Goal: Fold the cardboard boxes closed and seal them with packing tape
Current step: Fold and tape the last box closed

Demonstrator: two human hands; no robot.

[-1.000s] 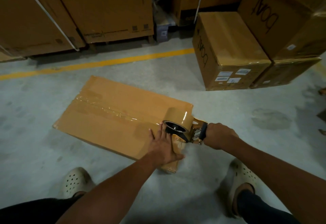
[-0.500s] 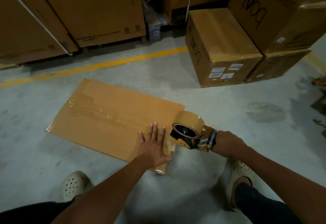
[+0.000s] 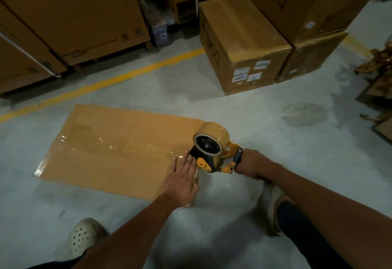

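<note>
Left fingers (image 3: 183,165): straight and spread, pressed flat on the near end of the tape strip (image 3: 118,147); they grip nothing.
Left hand (image 3: 182,180): lower centre of the frame, palm down over the right-hand end of the flattened cardboard box (image 3: 118,175).
Right hand (image 3: 251,165): clenched round the handle of the tape dispenser (image 3: 214,156), just right of centre.
Tape dispenser: yellow and black with a brown roll on top. Its front is touching or just short of my left fingertips; I cannot tell which.
Tape strip: a glossy line along the middle seam, running from the box's left end to my left fingers.
Flattened cardboard box: lying on the concrete floor (image 3: 254,109), centre left of the frame, flaps closed.
Change: a second ago the roll sat over the box top. Now it hangs past the right-hand edge, and my left hand has slid up from the box corner onto the tape line.
Meaning: I judge the seam run finished, leaving the tear and smoothing the tail over the end. Whether the tape is already cut I cannot see.
Around: sealed cartons (image 3: 244,42) upper right, and a yellow floor line (image 3: 127,73) across the upper left.
</note>
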